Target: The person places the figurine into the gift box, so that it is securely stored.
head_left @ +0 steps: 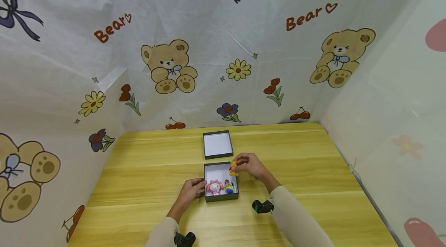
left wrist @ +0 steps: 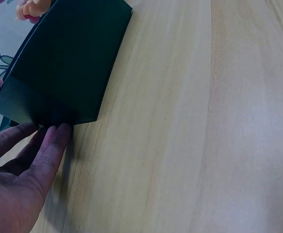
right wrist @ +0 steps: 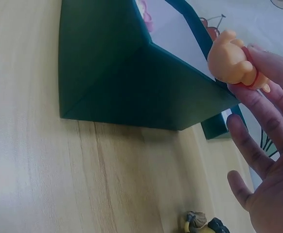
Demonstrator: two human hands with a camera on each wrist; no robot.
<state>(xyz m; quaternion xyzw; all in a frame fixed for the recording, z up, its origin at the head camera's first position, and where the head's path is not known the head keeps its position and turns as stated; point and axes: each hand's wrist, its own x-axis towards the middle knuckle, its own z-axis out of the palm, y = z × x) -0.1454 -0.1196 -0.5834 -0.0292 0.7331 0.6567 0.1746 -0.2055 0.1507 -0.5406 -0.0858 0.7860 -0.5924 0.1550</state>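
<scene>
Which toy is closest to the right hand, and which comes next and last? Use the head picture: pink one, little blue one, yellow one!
From the right hand:
1. Yellow toy: held in its fingers, at the box's right side.
2. Little blue toy: in the box, near right corner.
3. Pink toy: in the box, near left.

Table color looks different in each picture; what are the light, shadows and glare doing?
Head view: brightest, the table a warm yellow; left wrist view: dimmer and paler, whitish glare toward the right, a dark shadow beside the left hand; right wrist view: also paler, soft shadow below the green box.
</scene>
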